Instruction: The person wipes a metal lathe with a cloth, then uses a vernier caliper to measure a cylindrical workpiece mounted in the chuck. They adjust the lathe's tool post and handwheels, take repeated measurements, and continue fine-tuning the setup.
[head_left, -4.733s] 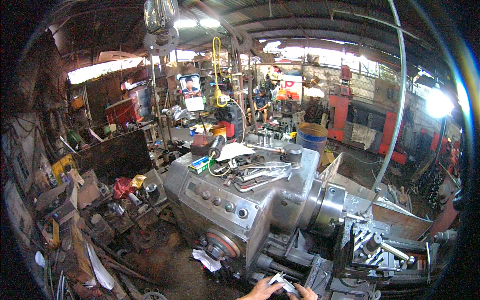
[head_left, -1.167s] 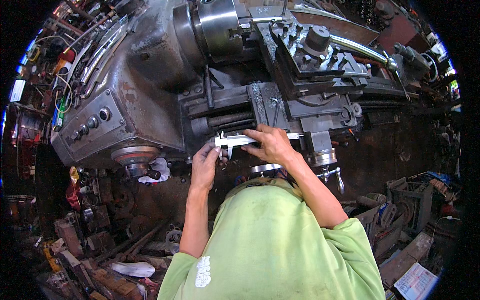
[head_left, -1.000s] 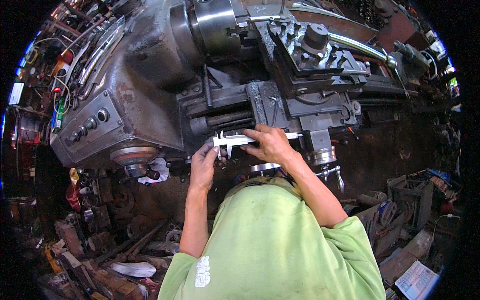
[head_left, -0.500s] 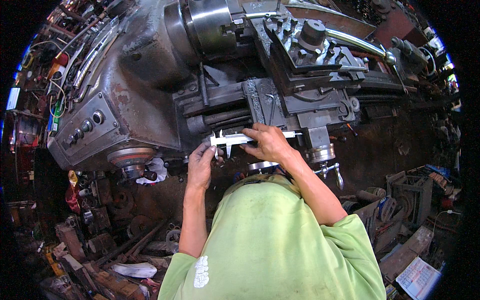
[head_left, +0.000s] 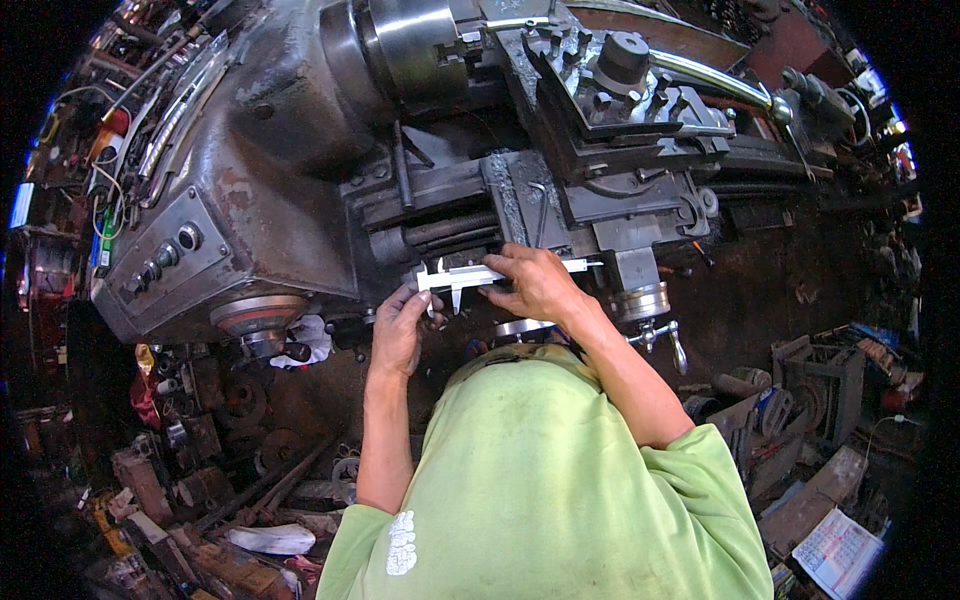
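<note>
A silver vernier caliper [head_left: 468,276] lies level across both my hands, in front of the lathe. My right hand [head_left: 538,285] is closed around its beam, fingers on top and thumb below, with the thin tail end sticking out to the right. At the jaw end, my left hand [head_left: 399,325] pinches the caliper between thumb and fingers. Whether a small part also sits in those left fingers I cannot make out. Just beyond the caliper, a bent hex key [head_left: 542,215] rests on the chip-strewn carriage [head_left: 513,200].
The lathe's chuck [head_left: 418,50] and tool post [head_left: 624,62] stand at the far side. A control panel [head_left: 168,258] sits left, a crank handle [head_left: 677,350] right. Scrap metal and wood crowd the floor, with a printed sheet [head_left: 838,553] at lower right.
The view has shifted slightly, so the lathe sits a little further left and up. Both hands keep their hold on the caliper, with hardly any movement.
</note>
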